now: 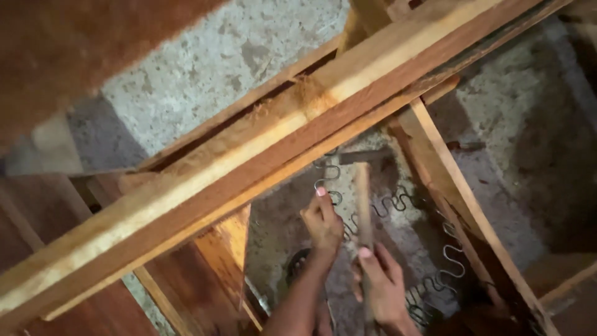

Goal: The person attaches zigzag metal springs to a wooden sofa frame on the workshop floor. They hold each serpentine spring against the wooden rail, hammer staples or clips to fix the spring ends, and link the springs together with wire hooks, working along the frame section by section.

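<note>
Hammer (pixel 364 205) — handle upright, head up, right hand (pixel 385 286) gripping, left hand (pixel 322 221) beside.

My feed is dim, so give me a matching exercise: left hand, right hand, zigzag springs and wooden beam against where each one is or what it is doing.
1. left hand
2. right hand
3. zigzag springs
4. wooden beam

a. crosses the view diagonally, above the hands
b. grips the hammer handle
c. lie on the concrete floor
d. fingers raised at a spring end

Pairs: 1-d, 2-b, 3-c, 4-a
</note>
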